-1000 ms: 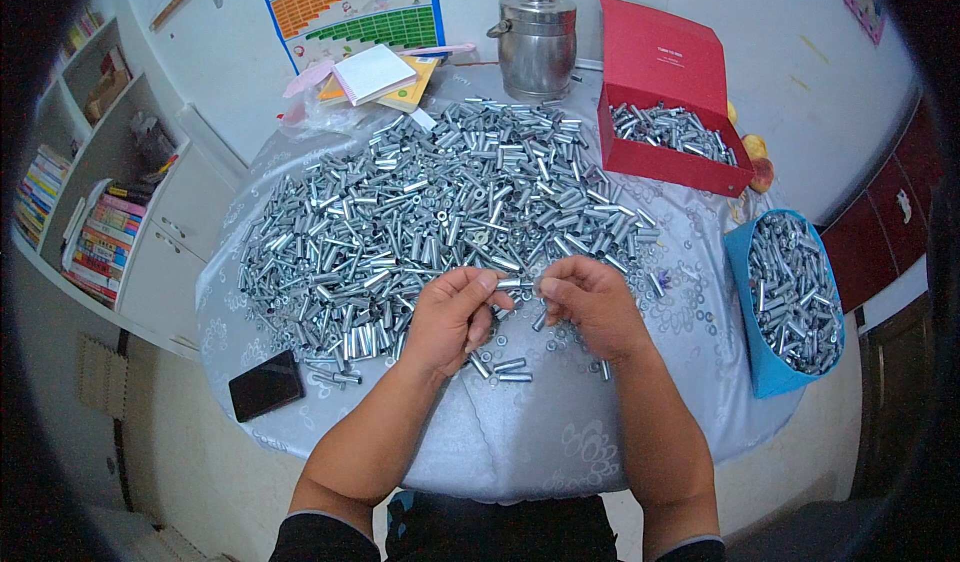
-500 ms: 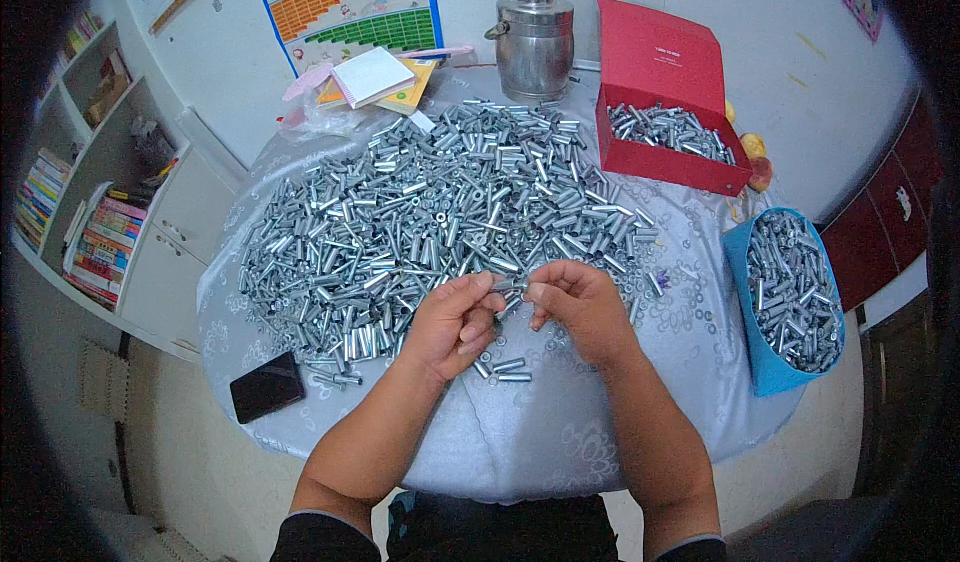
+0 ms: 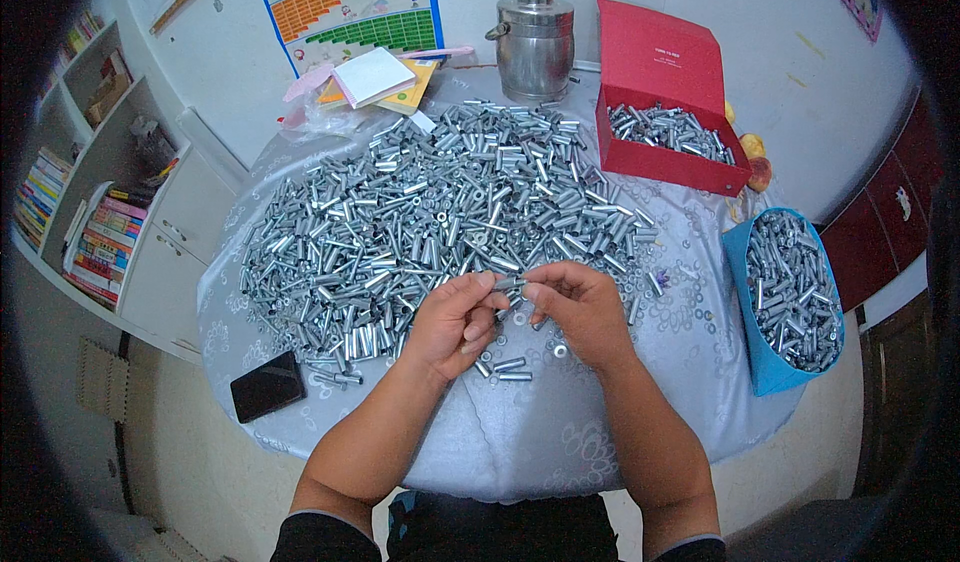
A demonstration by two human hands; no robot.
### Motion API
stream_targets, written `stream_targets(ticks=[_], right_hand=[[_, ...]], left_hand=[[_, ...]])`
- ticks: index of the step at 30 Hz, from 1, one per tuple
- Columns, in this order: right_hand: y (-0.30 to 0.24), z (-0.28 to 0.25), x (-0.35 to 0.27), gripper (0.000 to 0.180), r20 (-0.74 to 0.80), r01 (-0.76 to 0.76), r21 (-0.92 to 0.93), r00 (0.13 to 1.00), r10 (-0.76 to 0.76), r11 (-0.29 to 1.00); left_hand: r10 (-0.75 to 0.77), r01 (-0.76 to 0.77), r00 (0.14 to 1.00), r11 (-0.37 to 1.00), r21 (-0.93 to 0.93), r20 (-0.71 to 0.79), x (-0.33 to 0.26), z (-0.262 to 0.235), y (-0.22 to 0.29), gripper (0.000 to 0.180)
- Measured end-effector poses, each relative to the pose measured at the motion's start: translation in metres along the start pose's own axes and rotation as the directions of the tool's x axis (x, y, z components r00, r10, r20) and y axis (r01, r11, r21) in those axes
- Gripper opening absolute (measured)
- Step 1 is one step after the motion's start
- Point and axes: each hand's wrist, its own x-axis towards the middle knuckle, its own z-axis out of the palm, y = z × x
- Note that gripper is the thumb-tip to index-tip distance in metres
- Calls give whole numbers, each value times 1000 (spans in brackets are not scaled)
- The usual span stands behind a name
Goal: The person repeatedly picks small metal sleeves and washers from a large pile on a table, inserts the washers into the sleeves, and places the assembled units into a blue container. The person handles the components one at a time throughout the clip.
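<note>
Thumb and fingers of my left hand (image 3: pixel 462 320) pinch a small silver metal sleeve (image 3: pixel 509 285), held level just above the near edge of a big heap. My right hand (image 3: pixel 578 310) closes its thumb and forefinger at the sleeve's right end; whether a smaller piece sits between those fingertips is too small to tell. The heap of metal sleeves and bolts (image 3: pixel 400 217) spreads over the cloth, with washers among them. A few loose sleeves (image 3: pixel 512 370) lie between my forearms, and a washer (image 3: pixel 560 351) rests below my right hand.
At the right stand a blue fabric bin (image 3: pixel 742 307) and an open red box (image 3: pixel 665 47), both holding metal pieces. A steel pot (image 3: pixel 535 47) and notebooks (image 3: pixel 375 77) sit at the back. A black phone (image 3: pixel 267 387) lies on the silvery tablecloth (image 3: pixel 480 442) at left.
My right hand has shifted slightly left, and its fingertips now meet the sleeve's end. A washer has appeared on the cloth below that hand. My left hand has barely moved.
</note>
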Motion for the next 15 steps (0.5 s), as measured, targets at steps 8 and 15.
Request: stream_targets(ticks=[8, 15], right_hand=[[-4, -26, 3, 13, -5, 128, -601, 986, -164, 789], [11, -9, 0, 16, 349, 346, -835, 934, -76, 427]], left_hand=[[157, -157, 985, 988, 10, -71, 4, -10, 5, 19], [192, -182, 977, 978, 104, -95, 4, -4, 1, 19]])
